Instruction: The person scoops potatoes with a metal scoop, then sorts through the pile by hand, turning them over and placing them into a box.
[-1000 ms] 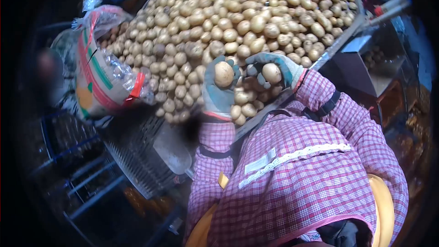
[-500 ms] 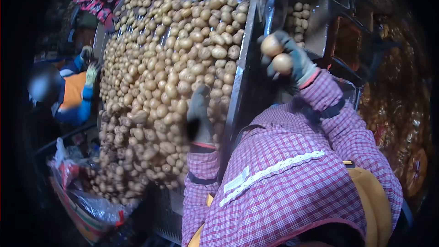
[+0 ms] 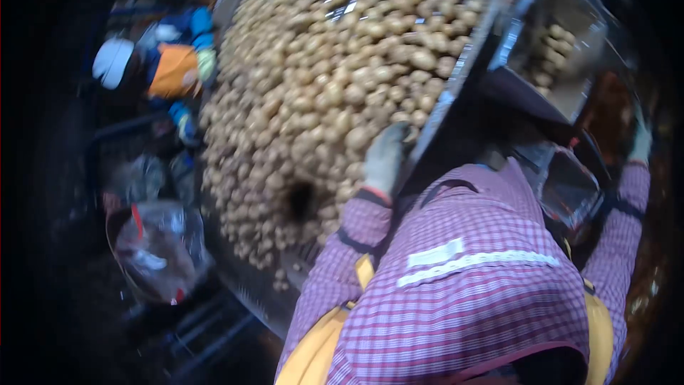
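Pale round potatoes (image 3: 320,93) cover the table (image 3: 443,105), heaped up to the metal edge along its right side. The left hand (image 3: 385,159), gloved, rests against potatoes just inside that edge; whether its grip holds one cannot be told. The gloved right hand (image 3: 641,137) is stretched far right, blurred, its grip impossible to read, beyond a bin (image 3: 583,53) with more potatoes inside. An open plastic sack (image 3: 160,253) stands at near left, and a co-worker's orange vest (image 3: 172,71) shows at far left, beside the heap.
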The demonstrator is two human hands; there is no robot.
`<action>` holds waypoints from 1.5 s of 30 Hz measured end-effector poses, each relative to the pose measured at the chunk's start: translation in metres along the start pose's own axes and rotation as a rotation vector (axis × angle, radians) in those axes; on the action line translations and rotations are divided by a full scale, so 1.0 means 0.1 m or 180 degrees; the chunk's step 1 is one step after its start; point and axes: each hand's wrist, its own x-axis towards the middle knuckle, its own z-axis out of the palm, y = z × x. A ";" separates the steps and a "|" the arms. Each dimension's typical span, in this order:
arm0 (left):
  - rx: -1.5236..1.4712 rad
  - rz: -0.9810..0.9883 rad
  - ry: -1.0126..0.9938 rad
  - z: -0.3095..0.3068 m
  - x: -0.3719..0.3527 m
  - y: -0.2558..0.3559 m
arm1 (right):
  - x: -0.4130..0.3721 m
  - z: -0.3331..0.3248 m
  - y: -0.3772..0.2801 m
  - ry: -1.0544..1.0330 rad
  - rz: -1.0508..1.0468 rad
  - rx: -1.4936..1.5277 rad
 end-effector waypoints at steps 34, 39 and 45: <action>0.2107 -0.2251 0.2201 -2.06 -1.19 -2.44 | -1.74 -0.76 -7.90 -0.0638 -0.3551 0.1434; 0.2516 -0.1426 0.1604 -1.91 -1.78 -2.09 | -1.78 -0.80 -7.93 -0.0811 -0.3385 0.1601; 0.1305 -0.1723 0.2221 -2.71 -1.44 -2.61 | -1.84 -0.81 -7.95 -0.0815 -0.3167 0.1515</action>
